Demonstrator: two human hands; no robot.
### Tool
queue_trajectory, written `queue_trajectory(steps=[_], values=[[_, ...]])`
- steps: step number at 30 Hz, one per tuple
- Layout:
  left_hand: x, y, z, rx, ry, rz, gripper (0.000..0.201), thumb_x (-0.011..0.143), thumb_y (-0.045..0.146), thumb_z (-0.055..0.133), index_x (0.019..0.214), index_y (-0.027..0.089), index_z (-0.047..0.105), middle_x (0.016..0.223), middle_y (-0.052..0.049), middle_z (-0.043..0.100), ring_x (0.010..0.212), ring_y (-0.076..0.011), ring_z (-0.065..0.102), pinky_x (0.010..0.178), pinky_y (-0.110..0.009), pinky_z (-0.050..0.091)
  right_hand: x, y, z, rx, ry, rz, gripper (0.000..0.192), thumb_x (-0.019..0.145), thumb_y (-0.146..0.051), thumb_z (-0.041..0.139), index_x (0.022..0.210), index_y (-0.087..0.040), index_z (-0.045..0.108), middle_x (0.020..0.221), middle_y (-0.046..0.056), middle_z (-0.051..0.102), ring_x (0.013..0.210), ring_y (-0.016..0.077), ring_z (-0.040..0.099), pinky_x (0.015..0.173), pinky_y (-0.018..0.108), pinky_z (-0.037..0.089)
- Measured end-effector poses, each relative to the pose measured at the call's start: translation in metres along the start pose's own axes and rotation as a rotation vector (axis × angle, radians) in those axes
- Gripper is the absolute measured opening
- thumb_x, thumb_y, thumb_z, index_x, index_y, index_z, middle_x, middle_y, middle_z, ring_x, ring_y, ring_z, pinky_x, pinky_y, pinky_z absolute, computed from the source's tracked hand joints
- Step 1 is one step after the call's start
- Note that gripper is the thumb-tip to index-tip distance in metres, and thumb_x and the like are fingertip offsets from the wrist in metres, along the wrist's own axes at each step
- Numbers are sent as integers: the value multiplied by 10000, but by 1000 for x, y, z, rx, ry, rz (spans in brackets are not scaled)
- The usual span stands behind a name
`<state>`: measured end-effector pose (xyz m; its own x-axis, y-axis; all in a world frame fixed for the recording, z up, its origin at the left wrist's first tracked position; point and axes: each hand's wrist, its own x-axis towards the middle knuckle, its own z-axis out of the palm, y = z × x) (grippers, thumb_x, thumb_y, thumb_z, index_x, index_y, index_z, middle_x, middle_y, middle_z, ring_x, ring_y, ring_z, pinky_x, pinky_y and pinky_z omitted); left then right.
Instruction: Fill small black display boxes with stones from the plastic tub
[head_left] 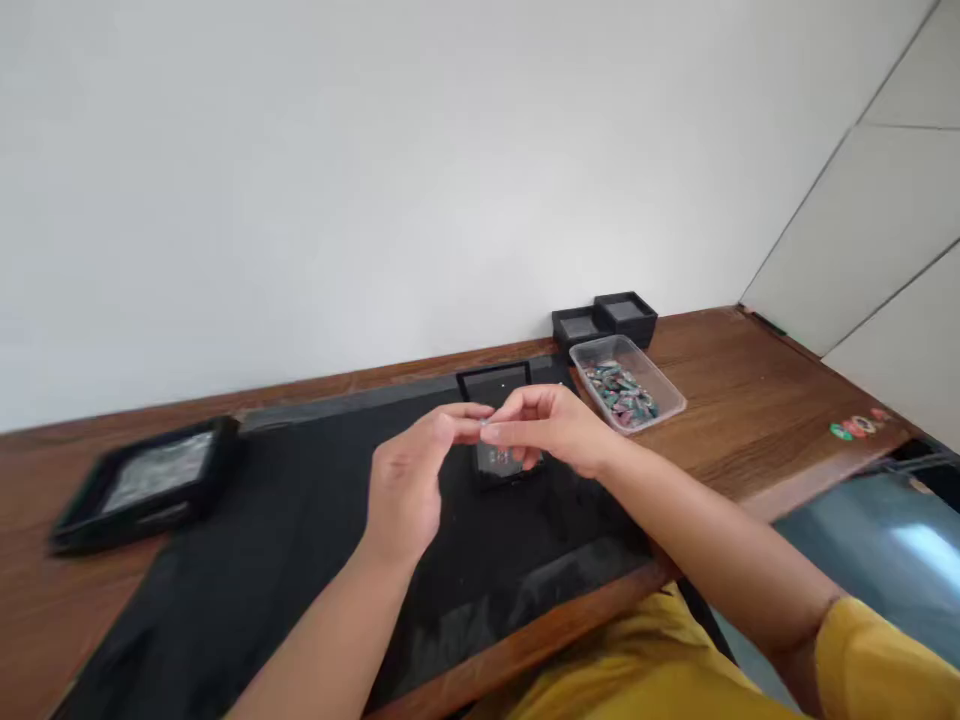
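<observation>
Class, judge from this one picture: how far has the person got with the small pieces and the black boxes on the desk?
Done, apparently: a filled black tray sits far left. In hand: the left hand and right hand pinch one small piece above an open black box on the mat. Left: the clear tub holds many pieces, and two black boxes wait behind it.

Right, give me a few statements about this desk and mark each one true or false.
1. Both hands meet over the black mat. True.
2. The clear tub of small coloured pieces is empty. False: it holds many pieces.
3. Two small black boxes sit by the wall behind the tub. True.
4. The flat black tray lies at the desk's right end. False: it lies on the left.
5. The left hand and right hand are far apart. False: their fingertips almost touch.
</observation>
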<state>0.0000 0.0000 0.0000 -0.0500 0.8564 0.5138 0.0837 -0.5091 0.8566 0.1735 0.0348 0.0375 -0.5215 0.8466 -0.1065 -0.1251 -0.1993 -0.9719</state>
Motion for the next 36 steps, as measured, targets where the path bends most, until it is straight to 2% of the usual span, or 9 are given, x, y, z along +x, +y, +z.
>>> queue_trajectory(steps=[4,13,18,24,29,33,36], values=[[-2,14,-3,204,64,152,298,989,325,578,811,241,802,995,-30,811,937,-218,747,830,-352,600,0,0,-2,-2,-57,60,459,523,-473,968,728,-171,691,627,-46,668,520,63,578,437,166,471],[-2,25,-6,333,-97,343,271,964,175,598,1059,322,804,1161,-10,776,1044,-216,683,901,-376,557,-3,-11,-11,52,-121,99,474,542,-492,961,691,-171,646,621,-56,642,512,61,556,413,156,457],[-4,27,-5,372,-184,348,350,970,154,585,1189,357,767,1249,-6,741,1123,-228,655,940,-384,549,-2,-14,-18,75,-139,122,471,538,-478,962,678,-173,631,596,-70,612,487,50,503,393,149,418],[-5,25,-3,350,-223,309,374,987,171,566,1269,346,737,1263,-21,720,1133,-231,667,962,-374,561,-2,-13,-21,67,-147,102,456,572,-476,951,720,-176,640,614,-71,602,497,50,489,404,155,406],[-7,22,-3,317,-237,270,440,991,157,562,1350,380,684,1355,-2,674,1213,-222,640,1020,-348,545,-2,-13,-24,79,-164,75,430,614,-434,942,843,-190,672,646,-76,609,510,56,496,423,165,406],[-8,21,-2,306,-254,221,477,986,164,568,1411,370,637,1411,-19,627,1233,-233,619,1046,-364,537,-2,-17,-30,116,-126,39,377,726,-461,878,911,-189,694,670,-67,620,510,60,500,437,174,403],[-10,21,-2,303,-249,215,509,987,164,558,1447,377,601,1438,-28,601,1193,-229,628,995,-360,562,-1,-22,-34,161,-58,50,335,847,-505,773,899,-184,693,658,-56,615,499,68,496,438,188,399]])
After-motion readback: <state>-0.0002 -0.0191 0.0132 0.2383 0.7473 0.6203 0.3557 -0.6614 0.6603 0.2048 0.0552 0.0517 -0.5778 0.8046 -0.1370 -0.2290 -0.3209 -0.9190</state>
